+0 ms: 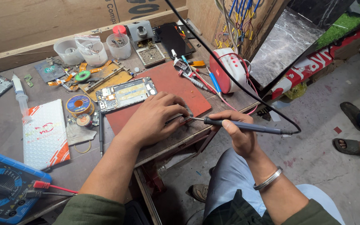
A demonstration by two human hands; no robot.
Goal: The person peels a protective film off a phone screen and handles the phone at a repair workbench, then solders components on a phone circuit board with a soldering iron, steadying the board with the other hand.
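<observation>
Table [5,125]: cluttered, red mat [169,85], opened phone [126,93]. My left hand [155,118] curls, pressing the mat; right hand [234,133] grips soldering iron [242,126]. Concrete floor [313,146].

my getup: olive green sleeves pushed up both arms, silver bangle [268,179] on right wrist lower right, light grey-blue trousers, brown shoe bottom centre.

Three round translucent plastic cups [92,50] stand at the back of the bench — one opened phone with its circuit board bare [126,94], one blue multimeter [5,183], two small solder spools [79,105].
</observation>
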